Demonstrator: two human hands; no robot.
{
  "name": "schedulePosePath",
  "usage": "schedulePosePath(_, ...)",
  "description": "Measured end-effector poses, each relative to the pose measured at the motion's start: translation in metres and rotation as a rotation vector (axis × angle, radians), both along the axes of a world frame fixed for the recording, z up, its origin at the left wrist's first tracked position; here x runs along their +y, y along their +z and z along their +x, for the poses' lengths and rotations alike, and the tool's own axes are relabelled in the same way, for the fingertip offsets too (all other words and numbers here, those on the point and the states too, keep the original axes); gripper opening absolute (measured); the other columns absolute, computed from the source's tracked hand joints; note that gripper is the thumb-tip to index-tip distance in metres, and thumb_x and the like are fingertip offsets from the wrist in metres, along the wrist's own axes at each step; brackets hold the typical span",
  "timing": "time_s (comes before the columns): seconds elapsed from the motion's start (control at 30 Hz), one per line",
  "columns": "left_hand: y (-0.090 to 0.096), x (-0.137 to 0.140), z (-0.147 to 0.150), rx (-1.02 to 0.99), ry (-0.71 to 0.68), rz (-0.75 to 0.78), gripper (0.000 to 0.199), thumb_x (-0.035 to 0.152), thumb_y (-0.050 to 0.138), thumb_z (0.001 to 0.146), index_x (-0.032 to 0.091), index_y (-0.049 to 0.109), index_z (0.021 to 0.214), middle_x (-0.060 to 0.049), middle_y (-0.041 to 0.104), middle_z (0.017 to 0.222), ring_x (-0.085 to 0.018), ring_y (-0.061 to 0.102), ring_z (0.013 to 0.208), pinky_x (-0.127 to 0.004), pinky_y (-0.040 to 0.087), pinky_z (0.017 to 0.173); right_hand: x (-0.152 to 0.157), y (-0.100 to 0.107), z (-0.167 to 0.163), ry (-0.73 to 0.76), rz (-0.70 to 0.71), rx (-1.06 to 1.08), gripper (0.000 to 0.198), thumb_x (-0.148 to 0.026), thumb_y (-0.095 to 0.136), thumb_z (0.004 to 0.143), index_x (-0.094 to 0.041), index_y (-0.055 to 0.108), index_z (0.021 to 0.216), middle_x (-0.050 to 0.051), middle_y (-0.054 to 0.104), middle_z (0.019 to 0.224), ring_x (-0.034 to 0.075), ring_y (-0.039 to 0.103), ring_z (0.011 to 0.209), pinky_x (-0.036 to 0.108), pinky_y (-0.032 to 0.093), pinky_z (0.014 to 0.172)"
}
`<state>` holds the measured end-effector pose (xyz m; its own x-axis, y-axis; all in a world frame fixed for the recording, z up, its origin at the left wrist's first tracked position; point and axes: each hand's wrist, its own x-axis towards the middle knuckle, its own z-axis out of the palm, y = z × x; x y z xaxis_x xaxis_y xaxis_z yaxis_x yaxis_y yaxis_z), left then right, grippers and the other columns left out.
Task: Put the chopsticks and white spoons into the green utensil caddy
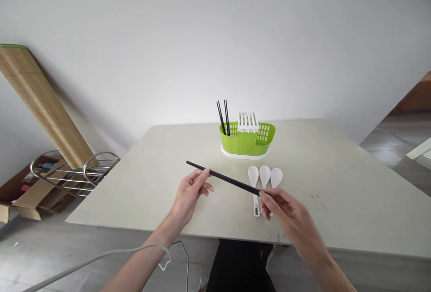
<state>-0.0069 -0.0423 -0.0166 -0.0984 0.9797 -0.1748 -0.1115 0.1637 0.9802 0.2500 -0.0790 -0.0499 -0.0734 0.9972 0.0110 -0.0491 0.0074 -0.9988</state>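
Pale tabletop (336, 184) is carrying a green caddy (247, 141) at its far middle, with black chopsticks (223, 118) standing in the left compartment and three white spoons (264, 180) lying just near of it. The left hand (191, 193) and right hand (286, 211) are each pinching a loose chopstick (229, 179) with closed fingertips, holding it above the table. Keeping both pinches light and the stick level is probably steadying it best.
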Motion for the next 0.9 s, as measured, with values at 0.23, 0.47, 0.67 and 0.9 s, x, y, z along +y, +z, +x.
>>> schedulePosePath(0.23, 0.004, 0.009, 0.006, -0.025, -0.023, 0.036, 0.040, 0.056, 0.088, 0.076, 0.019, 0.073, 0.083, 0.001, 0.064, 0.081, -0.008, 0.056, 0.063, -0.023, 0.043, 0.061, -0.005, 0.009, 0.003, -0.014, 0.010, 0.016, 0.039, -0.060, 0.071, 0.093, -0.022, 0.072, 0.093, 0.002, 0.066, 0.073, 0.017, 0.059, 0.067, 0.030, 0.055, 0.067)
schedulePosePath(0.47, 0.009, 0.015, 0.011, 0.008, -0.034, 0.089, 0.039, 0.056, 0.087, 0.078, 0.020, 0.072, 0.081, 0.002, 0.062, 0.064, -0.010, 0.051, 0.060, -0.024, 0.042, 0.061, -0.002, 0.005, 0.004, -0.038, 0.023, 0.061, 0.041, -0.061, 0.072, 0.092, -0.021, 0.072, 0.094, 0.003, 0.067, 0.077, 0.016, 0.059, 0.066, 0.031, 0.055, 0.067)
schedulePosePath(0.67, 0.009, 0.014, 0.005, 0.037, 0.007, 0.113, 0.040, 0.057, 0.087, 0.078, 0.020, 0.071, 0.079, 0.001, 0.063, 0.061, -0.011, 0.050, 0.060, -0.025, 0.044, 0.061, 0.002, -0.004, 0.002, -0.008, -0.011, 0.077, 0.042, -0.062, 0.071, 0.093, -0.020, 0.072, 0.095, 0.003, 0.067, 0.075, 0.016, 0.060, 0.069, 0.030, 0.055, 0.068)
schedulePosePath(0.9, 0.014, 0.012, 0.003, 0.027, 0.048, 0.124, 0.037, 0.054, 0.090, 0.074, 0.020, 0.075, 0.076, -0.005, 0.072, 0.079, -0.018, 0.070, 0.081, -0.028, 0.057, 0.077, 0.002, -0.004, -0.009, 0.037, -0.022, 0.077, 0.044, -0.063, 0.069, 0.094, -0.019, 0.072, 0.096, 0.004, 0.068, 0.078, 0.016, 0.060, 0.068, 0.031, 0.055, 0.069)
